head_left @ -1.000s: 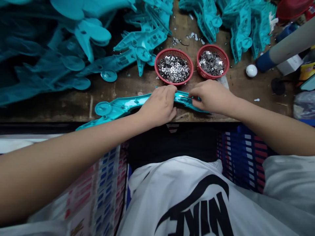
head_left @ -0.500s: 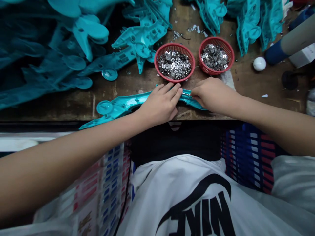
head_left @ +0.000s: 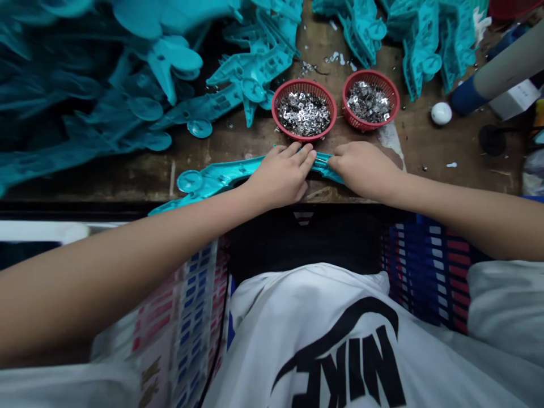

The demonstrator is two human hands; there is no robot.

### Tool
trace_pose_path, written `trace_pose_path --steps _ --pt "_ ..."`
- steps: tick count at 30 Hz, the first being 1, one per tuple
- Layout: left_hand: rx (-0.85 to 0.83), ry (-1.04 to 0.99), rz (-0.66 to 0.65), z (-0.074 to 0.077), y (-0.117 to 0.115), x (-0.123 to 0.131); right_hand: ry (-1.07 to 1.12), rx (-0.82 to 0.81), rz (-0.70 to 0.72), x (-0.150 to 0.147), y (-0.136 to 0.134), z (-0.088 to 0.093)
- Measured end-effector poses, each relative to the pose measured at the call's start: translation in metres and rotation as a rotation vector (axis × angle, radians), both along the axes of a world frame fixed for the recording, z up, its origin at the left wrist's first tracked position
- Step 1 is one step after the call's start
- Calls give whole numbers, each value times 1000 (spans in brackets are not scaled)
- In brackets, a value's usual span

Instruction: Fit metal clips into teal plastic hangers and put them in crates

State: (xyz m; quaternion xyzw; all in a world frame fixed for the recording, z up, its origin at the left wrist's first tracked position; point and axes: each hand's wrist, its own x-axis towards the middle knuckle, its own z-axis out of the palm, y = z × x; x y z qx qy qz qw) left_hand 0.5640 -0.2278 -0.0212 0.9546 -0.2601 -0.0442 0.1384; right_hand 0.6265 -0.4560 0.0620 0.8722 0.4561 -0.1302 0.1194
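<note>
A long teal plastic shell (head_left: 232, 172) lies along the table's front edge, its hollow, ribbed side up. My left hand (head_left: 281, 178) rests across its middle, fingers bent over it and gripping it against the table. At the shell's right end, my right hand (head_left: 363, 171) is closed in a pinch. Between the hands shows a thin metal rod (head_left: 322, 161), running into my right fingertips; its far end is hidden. Just behind stand two red baskets of small metal clips, the left basket (head_left: 304, 137) and the right basket (head_left: 365, 126).
Many teal shells (head_left: 140, 107) are heaped at the left, with more shells (head_left: 420, 45) at the back right. A white ball (head_left: 441, 113) sits near a grey and blue tube (head_left: 488, 79). Loose clips and small white pieces dot the wooden table (head_left: 459, 187).
The view has shifted slightly. My left hand stays on the teal shell, while my right hand has moved a little toward it, still pinching the rod.
</note>
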Motion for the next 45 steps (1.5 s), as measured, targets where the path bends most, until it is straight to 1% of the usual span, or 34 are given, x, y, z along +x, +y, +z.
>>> trace_pose_path --steps 3,5,7,9,11,14,16,18,21,23,25,27,29,34,38,40,45 --pt "-12 -37 1 0 -1 0 -15 -5 21 -2 1 -2" --pt "-17 -53 7 -1 0 0 -3 9 4 2 -2 -3" --pt "-26 -58 19 -3 1 1 15 60 -26 11 -8 -1" --pt "-48 -61 29 -4 2 1 18 151 -87 20 -16 6" --pt "-69 -69 32 -6 2 1 12 264 -182 27 -21 18" --pt "-66 -82 24 -9 4 1 40 416 -311 28 -23 35" --pt "-47 -85 14 -9 5 0 91 476 -347 25 -21 41" --pt "-38 -81 7 -9 7 -1 155 511 -347 22 -18 40" --pt "-55 -69 18 -9 8 -2 245 551 -303 22 -16 32" --pt "-63 -56 23 -10 9 -2 265 543 -274 24 -15 27" --pt "-63 -47 23 -10 10 -3 252 486 -257 26 -14 24" --pt "-67 -46 27 -11 11 -3 227 406 -250 26 -12 25" --pt "-77 -48 37 -12 12 -4 196 368 -253 25 -11 28" --pt "-73 -42 39 -11 11 -4 189 491 -266 20 -10 34" --pt "-70 -35 29 -11 10 -3 211 464 -282 21 -12 30" --pt "-68 -39 21 -11 11 -3 214 482 -285 20 -12 29" --pt "-64 -48 12 -11 12 -3 200 472 -288 17 -10 32"
